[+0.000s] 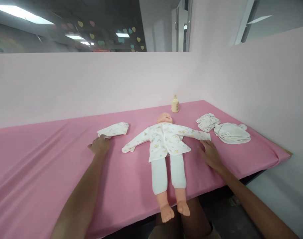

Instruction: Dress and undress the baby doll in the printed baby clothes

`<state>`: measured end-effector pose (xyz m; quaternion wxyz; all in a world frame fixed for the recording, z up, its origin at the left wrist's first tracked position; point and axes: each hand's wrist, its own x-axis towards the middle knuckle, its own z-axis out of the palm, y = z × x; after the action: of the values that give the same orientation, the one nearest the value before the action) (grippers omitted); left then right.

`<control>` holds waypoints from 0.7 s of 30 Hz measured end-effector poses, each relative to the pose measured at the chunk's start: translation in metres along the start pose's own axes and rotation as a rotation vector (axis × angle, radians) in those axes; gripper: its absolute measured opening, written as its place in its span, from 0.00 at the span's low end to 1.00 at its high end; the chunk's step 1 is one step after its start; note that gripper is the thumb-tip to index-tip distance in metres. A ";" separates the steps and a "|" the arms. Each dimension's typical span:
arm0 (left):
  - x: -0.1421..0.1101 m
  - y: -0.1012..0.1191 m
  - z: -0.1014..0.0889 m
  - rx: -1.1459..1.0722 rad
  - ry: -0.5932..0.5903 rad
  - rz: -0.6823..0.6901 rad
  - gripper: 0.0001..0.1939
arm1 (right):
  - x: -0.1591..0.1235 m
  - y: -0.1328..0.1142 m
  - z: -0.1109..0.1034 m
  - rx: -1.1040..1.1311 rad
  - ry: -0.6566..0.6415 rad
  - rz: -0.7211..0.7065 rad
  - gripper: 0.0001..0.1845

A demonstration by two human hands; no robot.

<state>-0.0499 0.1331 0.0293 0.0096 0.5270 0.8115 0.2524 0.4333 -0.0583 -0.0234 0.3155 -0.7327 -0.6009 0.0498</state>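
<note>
Lying on a smooth pink tablecloth (131, 179), a plastic baby doll (159, 174) wears an open-sleeved white printed jacket (163, 137), a hand on either side.

The left hand (99, 145) has its fingers curled at the near edge of a folded white printed cloth (115, 128); whether they grip it, I cannot tell. The right hand (210, 153) is loosely open, thumb apart, fingertips at the jacket's sleeve cuff (206, 135) on that side. The doll is directly before the person, both sleeves spread, bare feet jutting past the table edge. Beyond its head stands a cream-coloured bottle (175, 105); to the right, a crumpled white printed bundle (207, 122) sits beside a rounded white cloth bundle (232, 133).
</note>
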 end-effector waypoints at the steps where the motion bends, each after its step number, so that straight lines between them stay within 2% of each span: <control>1: -0.003 0.003 -0.002 -0.024 0.037 -0.008 0.06 | 0.000 0.000 0.000 0.004 0.001 0.008 0.26; 2: -0.008 0.007 -0.004 -0.063 0.077 -0.018 0.03 | 0.000 -0.001 -0.001 0.008 0.000 0.020 0.27; 3: -0.013 0.012 -0.008 -0.109 0.120 -0.030 0.04 | 0.000 -0.001 -0.001 0.014 -0.002 0.035 0.27; 7: -0.032 0.034 -0.031 -0.317 0.309 -0.018 0.16 | -0.001 0.000 -0.001 0.060 0.005 0.037 0.26; 11: -0.053 0.047 -0.063 -0.489 0.355 0.031 0.14 | 0.001 0.001 -0.004 0.134 0.054 0.002 0.24; 14: -0.078 0.053 -0.087 -0.654 0.316 0.099 0.13 | -0.002 -0.010 -0.012 0.207 0.161 -0.019 0.22; 17: -0.119 0.065 -0.109 -0.994 0.182 0.154 0.18 | -0.024 -0.045 -0.027 0.361 0.248 -0.088 0.20; 18: -0.136 0.070 -0.115 -1.061 0.135 0.153 0.18 | -0.035 -0.062 -0.033 0.406 0.222 -0.103 0.20; 21: -0.194 0.086 -0.125 -1.178 0.002 0.136 0.21 | -0.073 -0.119 -0.056 0.463 0.050 -0.340 0.22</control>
<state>0.0745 -0.0564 0.1259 0.2833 0.4836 0.4991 0.6609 0.3375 -0.1380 0.0609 0.4928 -0.5312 -0.6797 0.1140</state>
